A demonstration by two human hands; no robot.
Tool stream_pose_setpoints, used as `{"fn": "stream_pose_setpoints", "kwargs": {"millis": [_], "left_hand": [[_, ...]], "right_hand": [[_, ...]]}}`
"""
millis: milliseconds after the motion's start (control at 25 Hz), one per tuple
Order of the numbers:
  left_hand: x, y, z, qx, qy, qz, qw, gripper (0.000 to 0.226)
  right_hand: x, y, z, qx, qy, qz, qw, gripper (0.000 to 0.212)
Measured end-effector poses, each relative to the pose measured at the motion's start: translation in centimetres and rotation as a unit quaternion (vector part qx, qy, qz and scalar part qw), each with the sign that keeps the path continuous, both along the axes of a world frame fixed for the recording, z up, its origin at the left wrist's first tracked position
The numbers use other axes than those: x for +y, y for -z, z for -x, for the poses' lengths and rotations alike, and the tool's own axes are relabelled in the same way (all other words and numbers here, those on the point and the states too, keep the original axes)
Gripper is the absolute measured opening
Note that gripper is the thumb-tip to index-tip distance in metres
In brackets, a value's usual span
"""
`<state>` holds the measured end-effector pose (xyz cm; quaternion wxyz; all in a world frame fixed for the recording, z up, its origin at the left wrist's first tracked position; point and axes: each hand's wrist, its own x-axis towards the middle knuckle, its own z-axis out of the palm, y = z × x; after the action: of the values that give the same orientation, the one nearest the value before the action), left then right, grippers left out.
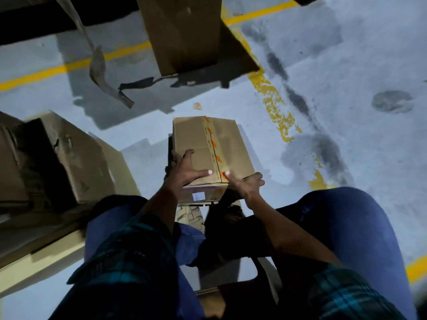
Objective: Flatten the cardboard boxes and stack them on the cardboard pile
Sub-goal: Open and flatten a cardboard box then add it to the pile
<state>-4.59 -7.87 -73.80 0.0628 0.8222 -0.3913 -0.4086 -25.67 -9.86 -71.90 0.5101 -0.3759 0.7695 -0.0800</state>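
This looks like a warehouse or loading area: a pale grey painted concrete floor (346, 54) crossed by worn yellow marking lines (275, 107); dark scuffs and stains (one like a shoe print) (392, 101) mark it; plain brown cardboard boxes (182, 35) stand about; a torn strip of brown packing tape (98, 65) hangs loose.

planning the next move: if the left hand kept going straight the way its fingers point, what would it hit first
Probably nothing new: the left hand already lies on the box top, fingers pointing right toward the taped seam. Sliding on, its thumb would likely meet the right hand thumb at the seam.
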Motion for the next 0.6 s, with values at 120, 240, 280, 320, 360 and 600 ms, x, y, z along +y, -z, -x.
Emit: {"fn": "stream_pose_setpoints", "kwargs": {"millis": [120, 240, 280, 320, 360, 600], "left_hand": [[0.9, 1.3, 0.4, 0.005, 0.012, -0.033, 0.999, 0.138], [1.3, 2.2, 0.8, 0.004, 0.063, -0.081, 0.995, 0.147], [1.4, 2.5, 0.9, -0.001, 0.085, -0.100, 0.991, 0.148], [1.5, 2.6, 1.1, -0.006, 0.110, -0.113, 0.988, 0.148], [1.4, 2.7, 1.3, -0.009, 0.136, -0.114, 0.984, 0.146], [-0.3, 2.5, 1.9, -0.038, 0.223, -0.034, 0.973, 0.103]], "right_hand": [[0.7, 1.0, 0.4, 0.050, -0.141, -0.003, 0.989, 0.155], [0.3, 2.1, 0.3, 0.118, -0.222, -0.006, 0.968, 0.148], [0.3, 2.3, 0.4, 0.127, -0.224, -0.008, 0.966, 0.140], [0.4, 2.6, 0.5, 0.135, -0.226, -0.015, 0.965, 0.133], [0.4, 2.8, 0.5, 0.143, -0.235, -0.030, 0.961, 0.130], [0.7, 3.3, -0.9, 0.190, -0.328, -0.033, 0.925, 0.151]]}}
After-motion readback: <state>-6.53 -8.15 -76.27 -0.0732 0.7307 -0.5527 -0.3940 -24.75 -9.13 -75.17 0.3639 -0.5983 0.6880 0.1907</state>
